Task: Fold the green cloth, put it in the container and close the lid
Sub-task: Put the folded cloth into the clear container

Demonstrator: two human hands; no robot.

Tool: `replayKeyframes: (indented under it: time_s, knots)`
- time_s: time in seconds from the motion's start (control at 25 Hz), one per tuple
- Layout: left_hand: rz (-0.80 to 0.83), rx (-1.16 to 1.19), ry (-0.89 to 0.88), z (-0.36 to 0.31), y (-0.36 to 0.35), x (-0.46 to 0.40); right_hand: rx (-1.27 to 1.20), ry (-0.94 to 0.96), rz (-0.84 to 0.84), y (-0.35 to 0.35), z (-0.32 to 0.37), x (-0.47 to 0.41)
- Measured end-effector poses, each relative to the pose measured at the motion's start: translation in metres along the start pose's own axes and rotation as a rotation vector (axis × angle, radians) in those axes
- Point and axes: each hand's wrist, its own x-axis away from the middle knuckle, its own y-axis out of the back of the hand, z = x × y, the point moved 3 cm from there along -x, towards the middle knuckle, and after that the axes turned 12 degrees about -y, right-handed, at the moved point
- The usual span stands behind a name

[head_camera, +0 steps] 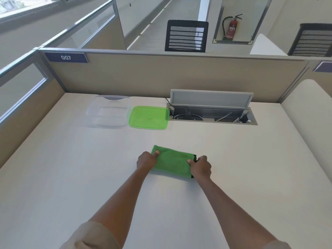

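Observation:
The green cloth (173,161) lies folded into a narrow rectangle on the white desk (71,168), just in front of me. My left hand (146,161) pinches its left end, thumb on top. My right hand (200,167) grips its right end, where a black trim shows. A clear plastic container (109,110) stands open and empty at the back left of the desk. Its green lid (149,117) lies flat on the desk right beside it, to the right.
An open cable tray (212,112) with plugs and wires is sunk into the desk at the back right, its flap raised. A beige partition (161,74) closes off the far edge and left side. Black chairs stand beyond it.

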Motion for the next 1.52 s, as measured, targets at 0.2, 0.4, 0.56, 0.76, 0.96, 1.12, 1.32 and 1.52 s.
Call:
replayKeyframes:
  time_s: [0.2, 0.4, 0.56, 0.76, 0.96, 1.12, 1.32, 1.52]
  knots:
    - [-0.035, 0.372, 0.021, 0.001, 0.003, 0.008, -0.169, -0.127, 0.189, 0.006, -0.001, -0.006]
    - [-0.072, 0.568, -0.003, 0.007, 0.004, 0.021, -0.286, -0.195, 0.385, 0.005, 0.0, -0.006]
    - [-0.072, 0.621, -0.026, 0.018, 0.008, 0.022, -0.315, -0.169, 0.432, 0.003, 0.001, 0.002]
    - [-0.063, 0.614, -0.054, 0.029, 0.025, 0.016, -0.4, -0.118, 0.423, -0.011, 0.007, 0.014]
    - [-0.063, 0.594, -0.098, 0.041, 0.056, -0.001, -0.415, -0.041, 0.374, -0.029, 0.033, 0.026]
    - [-0.07, 0.477, -0.174, 0.054, 0.089, -0.018, -0.411, 0.038, 0.351, -0.048, 0.057, 0.035]
    - [-0.089, 0.437, -0.209, 0.07, 0.142, -0.043, -0.393, 0.152, 0.375, -0.077, 0.109, 0.051]
    - [-0.126, 0.389, -0.252, 0.073, 0.218, -0.079, -0.371, 0.256, 0.393, -0.114, 0.184, 0.066]
